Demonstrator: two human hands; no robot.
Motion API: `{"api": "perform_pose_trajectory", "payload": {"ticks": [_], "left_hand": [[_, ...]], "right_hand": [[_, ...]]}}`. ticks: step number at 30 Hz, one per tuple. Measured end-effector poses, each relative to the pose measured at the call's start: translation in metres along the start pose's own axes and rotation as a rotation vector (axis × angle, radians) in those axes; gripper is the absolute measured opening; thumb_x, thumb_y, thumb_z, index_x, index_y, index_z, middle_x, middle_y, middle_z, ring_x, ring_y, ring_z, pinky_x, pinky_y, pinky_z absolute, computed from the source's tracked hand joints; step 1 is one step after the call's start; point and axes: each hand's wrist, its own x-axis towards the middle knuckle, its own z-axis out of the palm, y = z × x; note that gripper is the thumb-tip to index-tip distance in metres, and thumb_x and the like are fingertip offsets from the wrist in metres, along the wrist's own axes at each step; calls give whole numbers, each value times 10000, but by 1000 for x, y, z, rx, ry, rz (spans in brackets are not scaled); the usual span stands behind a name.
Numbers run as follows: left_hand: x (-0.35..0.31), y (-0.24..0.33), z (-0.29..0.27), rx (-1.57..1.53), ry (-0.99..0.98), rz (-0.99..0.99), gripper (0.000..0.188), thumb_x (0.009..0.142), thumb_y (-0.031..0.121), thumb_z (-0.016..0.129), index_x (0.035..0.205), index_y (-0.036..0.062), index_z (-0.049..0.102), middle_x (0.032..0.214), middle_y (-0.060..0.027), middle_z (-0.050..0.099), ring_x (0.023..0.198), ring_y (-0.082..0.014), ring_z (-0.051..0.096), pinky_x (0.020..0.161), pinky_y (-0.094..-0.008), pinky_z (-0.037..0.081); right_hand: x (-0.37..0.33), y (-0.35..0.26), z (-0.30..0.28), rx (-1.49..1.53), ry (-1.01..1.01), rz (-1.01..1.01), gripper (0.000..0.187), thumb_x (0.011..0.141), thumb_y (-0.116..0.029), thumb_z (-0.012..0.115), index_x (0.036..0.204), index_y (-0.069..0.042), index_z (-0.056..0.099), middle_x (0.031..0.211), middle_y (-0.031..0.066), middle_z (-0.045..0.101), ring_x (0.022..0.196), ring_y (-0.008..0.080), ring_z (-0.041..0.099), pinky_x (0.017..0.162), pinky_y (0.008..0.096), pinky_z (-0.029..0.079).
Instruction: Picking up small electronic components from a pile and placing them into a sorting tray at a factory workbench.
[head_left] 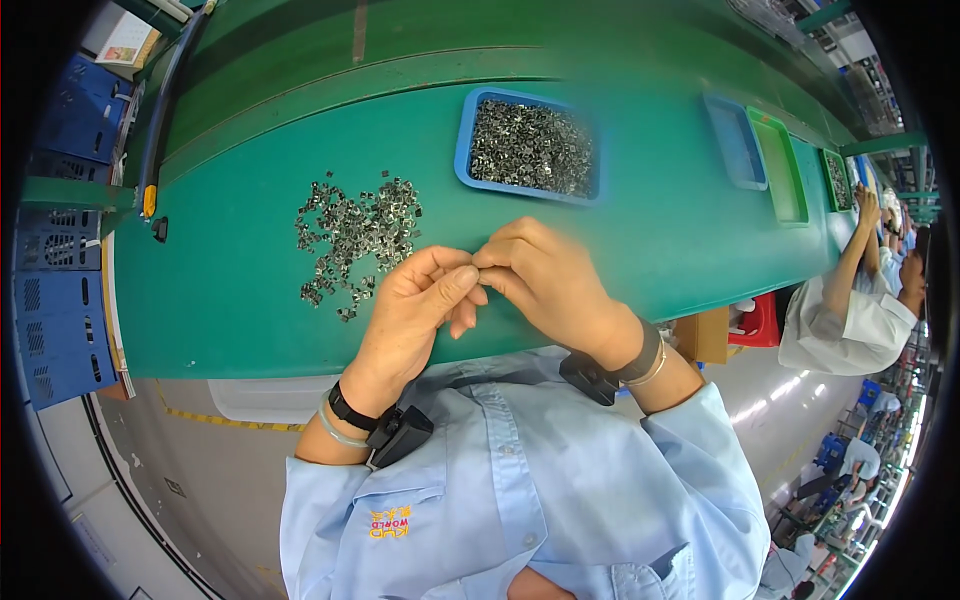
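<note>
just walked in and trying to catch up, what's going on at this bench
A person's left hand and right hand meet at the fingertips over the green table; anything between them is too small to make out. A loose pile of small shiny parts lies to the left, and a blue tray full of similar pieces sits beyond the hands.

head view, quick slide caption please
Left hand and right hand meet over a green worktop, near scattered metallic parts and a blue tray.

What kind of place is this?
Likely a factory floor, perhaps assembly or sorting: small metallic parts spread on a long green bench, a blue tray full of similar pieces, and a co-worker farther right along it.
</note>
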Motion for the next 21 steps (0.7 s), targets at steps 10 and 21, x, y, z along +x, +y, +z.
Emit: {"api": "perform_pose_trajectory", "payload": {"ticks": [10,21], "left_hand": [[-5,-1,-6,-118,-79,-9,187,928,180,557,1014,15,573,802,-77,624,614,-109,557,508,-222,429],[-9,-1,-3,-177,-77,34,181,924,195,566,971,20,562,788,-84,626,610,-122,560,507,-232,429]], "right_hand": [[2,-9,-2,198,31,95,148,747,-50,691,878,-58,623,847,55,583,766,218,595,625,313,496],[1,-11,0,210,24,95,153,724,-26,716,851,-69,642,843,58,585,795,213,583,643,313,486]]}}
